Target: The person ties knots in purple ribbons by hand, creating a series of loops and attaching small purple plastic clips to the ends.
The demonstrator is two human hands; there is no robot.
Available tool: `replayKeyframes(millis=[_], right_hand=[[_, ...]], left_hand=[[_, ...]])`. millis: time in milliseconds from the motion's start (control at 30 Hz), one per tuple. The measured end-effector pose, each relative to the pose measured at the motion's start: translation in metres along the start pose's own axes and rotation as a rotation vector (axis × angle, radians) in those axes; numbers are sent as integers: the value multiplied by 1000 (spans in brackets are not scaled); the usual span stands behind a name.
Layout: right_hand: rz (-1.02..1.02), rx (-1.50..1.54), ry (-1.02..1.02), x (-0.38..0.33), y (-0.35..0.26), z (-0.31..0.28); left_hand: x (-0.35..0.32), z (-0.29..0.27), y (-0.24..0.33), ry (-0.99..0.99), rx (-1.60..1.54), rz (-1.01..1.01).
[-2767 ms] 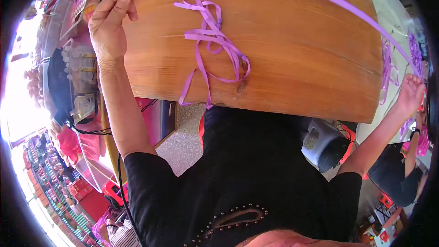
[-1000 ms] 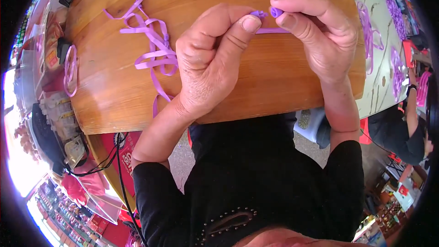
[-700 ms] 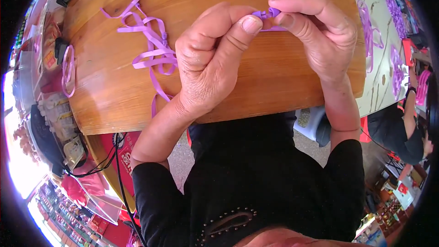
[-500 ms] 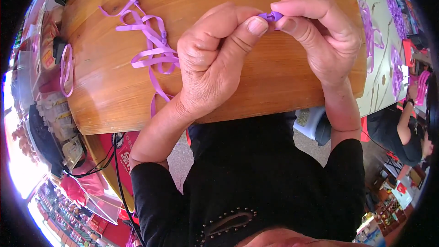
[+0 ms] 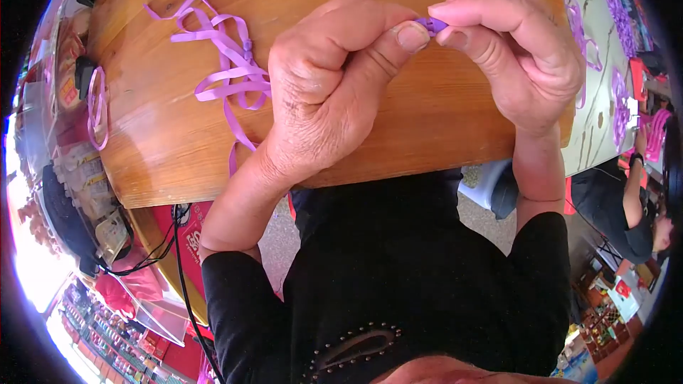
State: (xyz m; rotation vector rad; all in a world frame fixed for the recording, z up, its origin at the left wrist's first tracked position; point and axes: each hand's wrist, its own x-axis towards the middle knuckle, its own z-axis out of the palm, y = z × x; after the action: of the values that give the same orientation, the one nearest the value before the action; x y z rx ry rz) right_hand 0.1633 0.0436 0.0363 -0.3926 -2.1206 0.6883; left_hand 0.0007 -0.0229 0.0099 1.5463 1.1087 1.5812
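Note:
Above the far part of the wooden table, my left hand (image 5: 324, 89) pinches one end of a small purple piece (image 5: 431, 26) between thumb and bent forefinger. My right hand (image 5: 523, 53) grips its other end with thumb and fingertips, its remaining fingers curled loosely. The fingers cover most of the piece, so whether it is a clasp or a knot cannot be made out. Left of my left hand lies a loose tangle of flat purple ribbon (image 5: 231, 53), which carries a small darker purple knob (image 5: 247, 46). Part of the ribbon passes behind my left hand and wrist.
The wooden table (image 5: 413, 121) has a ribbon loop (image 5: 97, 108) at its left edge. To the right, a white marbled table (image 5: 594, 124) bears more purple ribbon (image 5: 620, 103). Another person (image 5: 615, 203) sits beyond it. Black cables (image 5: 178, 256) hang at the lower left.
Both hands have shifted slightly to the right and come closer together on the purple piece, and less of it shows between the fingers. The tangled ribbon appears unchanged.

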Motion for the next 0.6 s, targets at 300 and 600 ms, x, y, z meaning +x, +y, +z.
replayKeyframes(millis=[300,600], right_hand=[[-20,-49,-41,4,-2,-2],[-53,-92,-90,5,-3,-8]], left_hand=[[-2,-7,11,-133,178,-85],[-8,-3,8,-61,112,-61]])
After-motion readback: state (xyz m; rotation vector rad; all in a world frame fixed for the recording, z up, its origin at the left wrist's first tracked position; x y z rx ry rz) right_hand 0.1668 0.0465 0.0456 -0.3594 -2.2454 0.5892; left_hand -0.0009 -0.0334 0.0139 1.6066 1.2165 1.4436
